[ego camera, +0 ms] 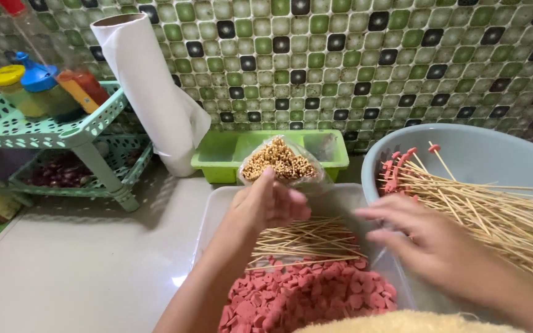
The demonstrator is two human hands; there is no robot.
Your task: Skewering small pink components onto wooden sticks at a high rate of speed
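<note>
My left hand (266,206) grips a clear plastic bag of bamboo skewers (282,161), seen end-on, above a white tray (217,209). In the tray lie loose bamboo skewers (306,240) and a heap of pink sausage slices (306,296). My right hand (427,237) hovers blurred over the tray's right edge, fingers spread and nothing in it. To its right a grey-blue basin (482,151) holds several skewers threaded with pink slices (495,213).
A green plastic tub (229,154) sits behind the tray against the tiled wall. A white paper roll (149,86) leans at the left. A mint-green rack (44,129) with bottles and onions stands at far left on the pale counter (81,259).
</note>
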